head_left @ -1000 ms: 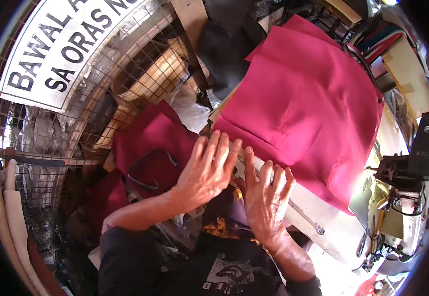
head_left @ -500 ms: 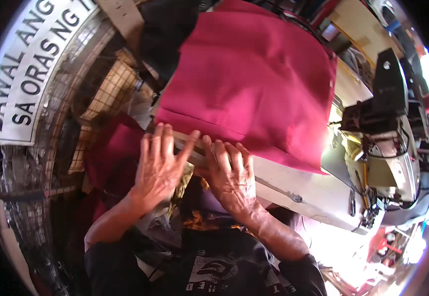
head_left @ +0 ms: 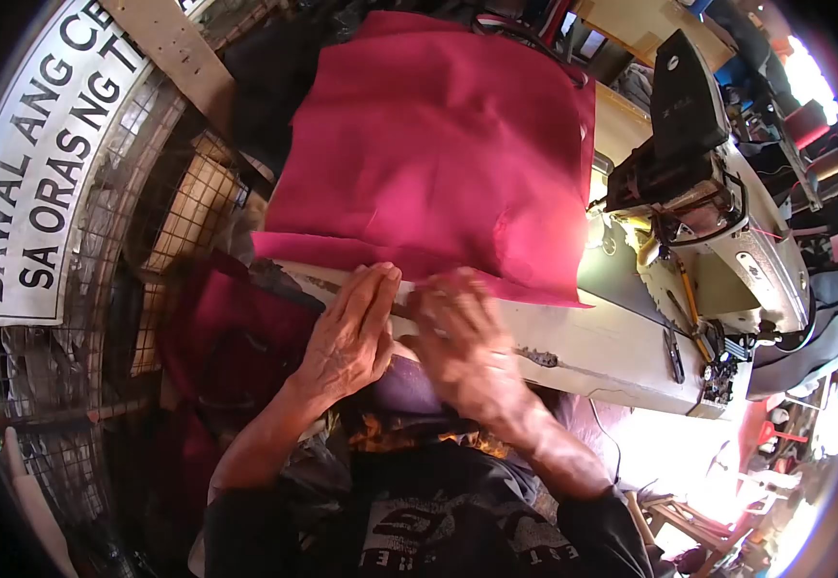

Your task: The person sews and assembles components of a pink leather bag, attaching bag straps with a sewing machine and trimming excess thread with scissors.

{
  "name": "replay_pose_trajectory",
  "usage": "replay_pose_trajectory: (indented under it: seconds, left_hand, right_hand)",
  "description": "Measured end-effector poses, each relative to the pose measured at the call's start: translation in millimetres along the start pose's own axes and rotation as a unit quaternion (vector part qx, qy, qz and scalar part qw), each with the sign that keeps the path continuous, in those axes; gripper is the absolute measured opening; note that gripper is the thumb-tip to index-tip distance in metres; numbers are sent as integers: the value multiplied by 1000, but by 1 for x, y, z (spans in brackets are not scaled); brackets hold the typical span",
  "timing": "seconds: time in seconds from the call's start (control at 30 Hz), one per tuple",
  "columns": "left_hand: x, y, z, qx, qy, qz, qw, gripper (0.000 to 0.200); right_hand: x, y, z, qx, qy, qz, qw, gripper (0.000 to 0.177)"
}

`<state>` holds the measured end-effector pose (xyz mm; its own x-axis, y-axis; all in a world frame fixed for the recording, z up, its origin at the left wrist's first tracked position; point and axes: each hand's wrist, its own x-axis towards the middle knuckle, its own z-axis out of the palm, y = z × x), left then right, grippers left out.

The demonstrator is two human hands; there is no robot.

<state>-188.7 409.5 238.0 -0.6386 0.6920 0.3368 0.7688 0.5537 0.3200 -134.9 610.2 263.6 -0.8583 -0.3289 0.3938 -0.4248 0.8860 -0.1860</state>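
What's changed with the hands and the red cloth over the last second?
The left hand has drawn its spread fingers together, flat on the edge of the table. The right hand is now blurred, moving at the near hem of the red cloth. The cloth stays spread beside the sewing machine.

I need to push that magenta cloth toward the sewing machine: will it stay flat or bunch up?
Probably floppy: the magenta cloth lies in soft ripples on the table. Likely light: its edge by the left hand and right hand looks thin. Pushed, it would probably bunch.
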Motion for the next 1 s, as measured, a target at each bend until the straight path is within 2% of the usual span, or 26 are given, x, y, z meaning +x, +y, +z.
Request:
replay_pose_trajectory:
  seconds: [0.03, 0.1, 0.13, 0.23, 0.3, 0.33, 0.43, 0.53, 0.8, 1.0]
  left_hand:
    - [-2, 0, -1, 12, -3, 6, 1000, 62]
    - [-6, -1, -6, 35, -8, 16, 999, 62]
    - [-9, -3, -4, 58, -3, 19, 998, 60]
    - [-16, -12, -2, 67, -4, 25, 997, 57]
    - [-20, -16, 7, 77, 23, 38, 996, 52]
    - [-21, -18, 12, 84, 40, 46, 995, 51]
    - [-24, -26, 25, 114, 81, 73, 988, 46]
    - [-27, -31, 36, 124, 121, 87, 981, 45]
    - [-37, -35, 44, 108, 123, 80, 983, 48]
    - [-37, -35, 44, 111, 120, 76, 984, 49]
  right_hand:
    - [-6, 6, -19, 6, 9, 16, 1000, 53]
    - [-8, 28, -45, -38, 42, 129, 990, 55]
    - [-15, 42, -45, -11, -3, 153, 988, 55]
    - [-35, 45, -39, 41, -47, 105, 992, 51]
    - [-44, 35, -27, -7, 28, 51, 998, 43]
    - [-43, 29, -31, -32, 38, 38, 998, 33]
    - [-50, 28, -27, -45, 46, 41, 997, 25]
    - [-54, 30, -21, -41, 70, 41, 996, 22]
    - [-66, 23, -24, -23, 72, 35, 997, 22]
    - [-57, 23, -21, -19, 57, 90, 994, 25]
